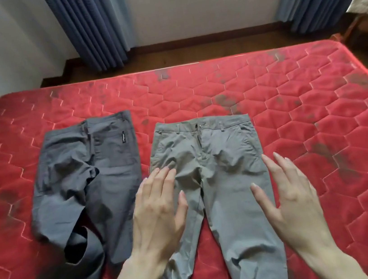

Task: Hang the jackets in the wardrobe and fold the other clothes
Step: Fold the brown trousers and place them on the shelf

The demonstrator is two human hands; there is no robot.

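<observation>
From the head view, two pairs of trousers lie on the red quilted mattress [291,105], and neither is folded into a neat stack yet. The dark grey trousers [93,175] sit toward the mattress's left side, rumpled and doubled loosely over themselves, one leg opening gaping toward the near edge; I would call them only half dealt with. The light khaki trousers [207,159] lie flat beside them, nearer the middle, waistband toward the far edge and both legs running off the near edge. They are spread out front side up, button showing, which looks like the laying-out step before the first fold. No jackets and no wardrobe show here, so how that part of the job stands I cannot tell.

The left hand [157,211] is spread, fingers straight, over the khaki pair's left hip and thigh, fingertips at or just above the cloth. The right hand [292,197] is likewise spread and holds nothing, over the khaki pair's right outer seam where it meets the mattress. The trousers lie between and under both palms, ungripped. Blue curtains [92,29] hang beyond the far edge.
</observation>
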